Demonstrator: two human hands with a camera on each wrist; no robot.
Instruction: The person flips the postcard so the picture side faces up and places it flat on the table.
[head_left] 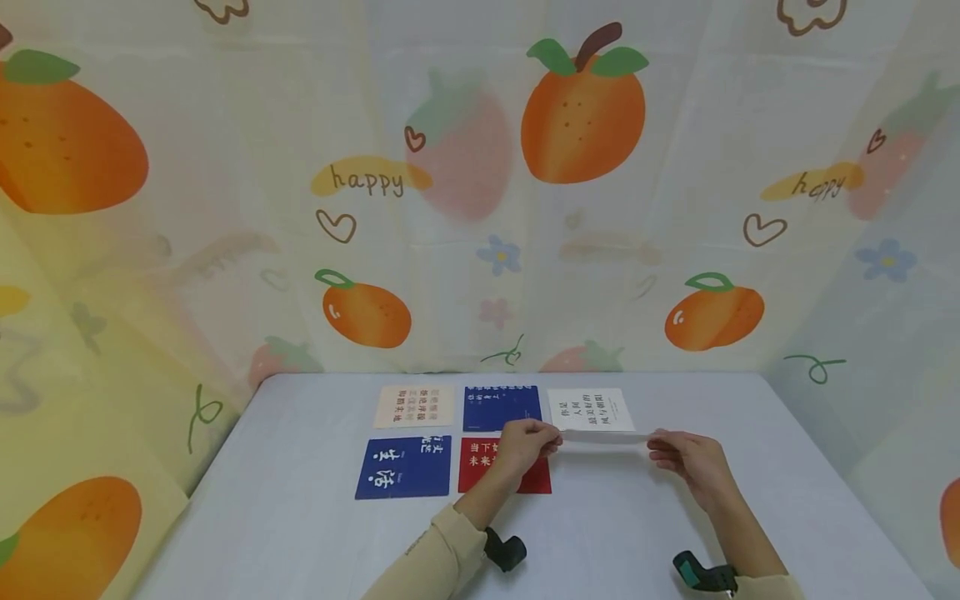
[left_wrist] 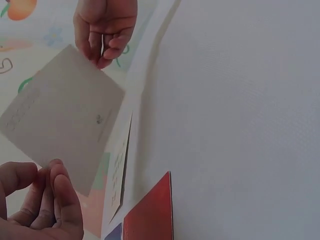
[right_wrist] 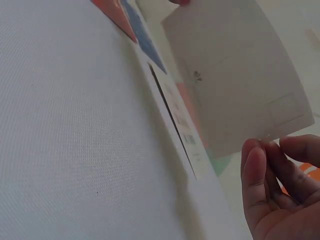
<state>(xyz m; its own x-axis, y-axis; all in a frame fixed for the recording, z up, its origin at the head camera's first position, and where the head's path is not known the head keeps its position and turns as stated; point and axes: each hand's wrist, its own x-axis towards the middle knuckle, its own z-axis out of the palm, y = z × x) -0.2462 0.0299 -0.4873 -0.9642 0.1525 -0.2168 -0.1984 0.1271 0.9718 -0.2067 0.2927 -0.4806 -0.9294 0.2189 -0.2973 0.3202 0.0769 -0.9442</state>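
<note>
Both hands hold a postcard (head_left: 606, 437) up over the table, one at each end. From the head it shows nearly edge-on. Its pale back, in the left wrist view, bears a row of small printed boxes and a tiny mark; a stamp box shows in the right wrist view. My left hand (head_left: 522, 446) pinches one edge between thumb and fingers, above a red card (head_left: 536, 479) that it partly covers. The opposite edge is pinched by my right hand (head_left: 693, 462). Just behind the postcard lies a white card (head_left: 590, 409) with dark lettering.
Beside the white card, a blue card (head_left: 501, 408) and a cream card (head_left: 412, 406) continue the back row. Another blue card (head_left: 405, 468) lies left of the red one. A fruit-printed curtain (head_left: 465, 317) rises behind the white table (head_left: 262, 517).
</note>
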